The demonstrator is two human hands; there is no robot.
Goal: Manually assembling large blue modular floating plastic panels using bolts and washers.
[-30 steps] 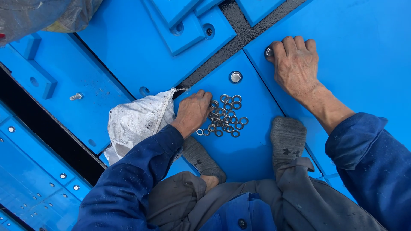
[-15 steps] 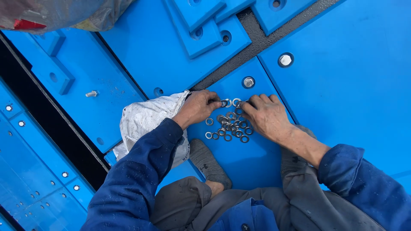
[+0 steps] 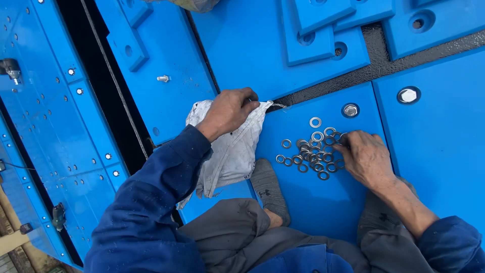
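The left hand [image 3: 230, 111] is closed around the top edge of a white woven sack [image 3: 230, 151], which lies crumpled on the blue panel [image 3: 323, 202] against the left sleeve; the right hand [image 3: 366, 157] rests palm down, fingers curled onto a loose pile of steel washers [image 3: 313, 149], gripping nothing visibly; a hex bolt head [image 3: 350, 110] sits near, just above the pile.

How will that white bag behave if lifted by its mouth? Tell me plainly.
The white bag will probably sag: it lies crumpled and creased under the left hand. It looks like thin woven sacking, likely light when flat. The washers beside it, if poured in, would likely weigh down its bottom.
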